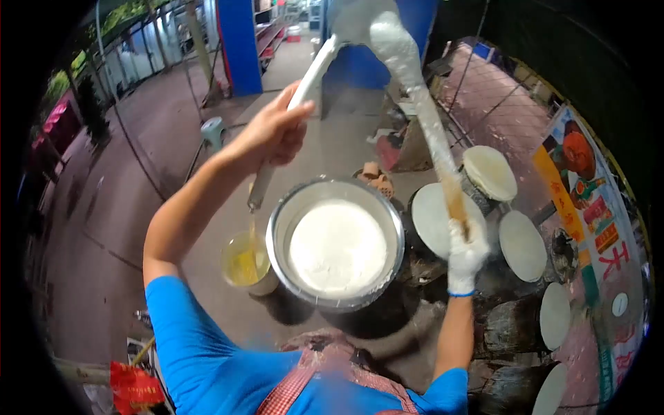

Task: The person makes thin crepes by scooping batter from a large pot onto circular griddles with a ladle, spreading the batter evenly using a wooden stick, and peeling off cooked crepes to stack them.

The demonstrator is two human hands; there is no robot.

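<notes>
Bare fingers of my left hand [283, 131] are wrapped round a white-handled tool [315, 72], raised in front of me. My right hand [468, 252], in a white glove, grips a long wooden stick [436, 138] coated in white batter. Both tools meet at a pale mass [360, 19] at the top of the view. Below and between my hands stands a large metal bowl [274, 242] with white batter [337, 247] in it. Left of the bowl is a container of yellow liquid [243, 266].
Several round pale discs [522, 245] lie on dark drum-like stoves [513, 325] to the right. Brown pieces [377, 181] sit behind the bowl. A printed banner [598, 207] hangs at the far right; a small stool [213, 131] stands at the left back.
</notes>
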